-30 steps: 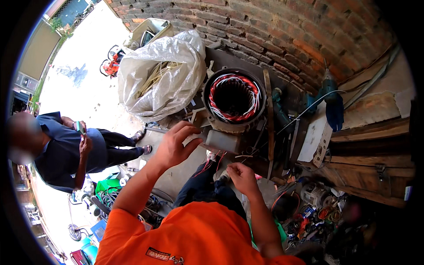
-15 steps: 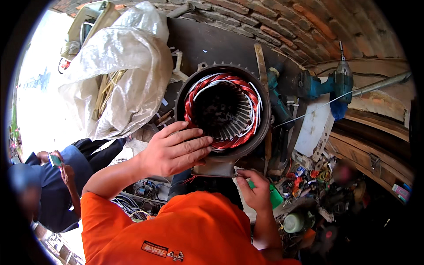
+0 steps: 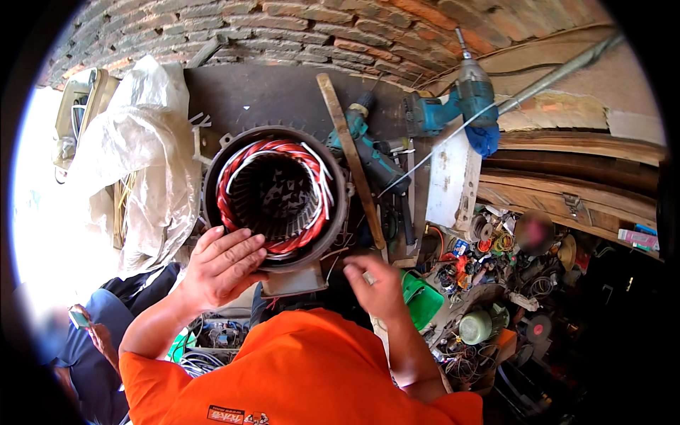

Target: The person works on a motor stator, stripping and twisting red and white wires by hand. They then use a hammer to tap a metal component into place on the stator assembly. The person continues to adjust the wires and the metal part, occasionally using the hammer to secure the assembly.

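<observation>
A round dark motor housing (image 3: 210,202) stands with its bore facing up. Inside it, a ring of red and white windings (image 3: 228,170) runs around the slotted core. My left hand (image 3: 225,268) lies flat across the near left part of the rim and windings, its fingers stretched out side by side. Below the rim, a grey metal terminal box (image 3: 294,280) juts toward me. To the right of that box, my right hand (image 3: 379,287) hangs in the air, slightly blurred. Its fingers are loosely bent and apart, with nothing visible in them.
Right of the housing lie a wooden stick (image 3: 352,159), a teal drill (image 3: 374,157) and a teal impact driver (image 3: 473,92). A translucent plastic sack (image 3: 156,163) stands left. A green container (image 3: 423,301) and cluttered parts sit lower right. Another person (image 3: 92,347) sits lower left.
The view has swung right, so the housing appears farther left. My right hand has drawn away from the terminal box's corner. My left hand stays on the near left rim.
</observation>
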Demonstrator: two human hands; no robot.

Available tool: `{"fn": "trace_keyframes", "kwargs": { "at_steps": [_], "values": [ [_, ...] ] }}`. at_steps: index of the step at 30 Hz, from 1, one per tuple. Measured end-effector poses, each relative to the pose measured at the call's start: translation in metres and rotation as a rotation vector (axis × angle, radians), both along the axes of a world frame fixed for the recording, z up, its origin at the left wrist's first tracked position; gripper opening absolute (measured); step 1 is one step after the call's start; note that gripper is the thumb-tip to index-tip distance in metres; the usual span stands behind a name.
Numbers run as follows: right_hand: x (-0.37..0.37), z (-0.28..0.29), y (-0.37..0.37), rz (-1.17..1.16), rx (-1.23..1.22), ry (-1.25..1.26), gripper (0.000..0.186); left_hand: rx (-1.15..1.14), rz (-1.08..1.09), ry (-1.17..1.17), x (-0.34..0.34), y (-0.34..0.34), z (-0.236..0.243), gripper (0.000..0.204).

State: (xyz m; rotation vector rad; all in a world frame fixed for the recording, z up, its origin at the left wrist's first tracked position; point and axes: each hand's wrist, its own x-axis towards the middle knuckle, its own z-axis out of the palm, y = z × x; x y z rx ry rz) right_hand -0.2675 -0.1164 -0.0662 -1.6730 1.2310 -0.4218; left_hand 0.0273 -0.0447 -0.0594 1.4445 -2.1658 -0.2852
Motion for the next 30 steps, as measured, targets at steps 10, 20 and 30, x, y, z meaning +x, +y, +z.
{"fn": "trace_keyframes", "kwargs": {
  "at_steps": [10,20,30],
  "values": [
    [-0.023,-0.081,-0.071,0.044,-0.415,0.512,0.034,-0.065,0.381,0.041,-0.052,0.035,0.022,0.038],
    [-0.038,-0.098,-0.071,0.056,-0.422,0.234,0.028,0.168,0.914,0.319,-0.12,0.096,0.005,0.067],
    [-0.202,-0.095,0.023,-0.178,-0.2,0.013,0.022,0.758,1.022,0.875,-0.162,0.1,-0.097,0.089]
  ]
}}
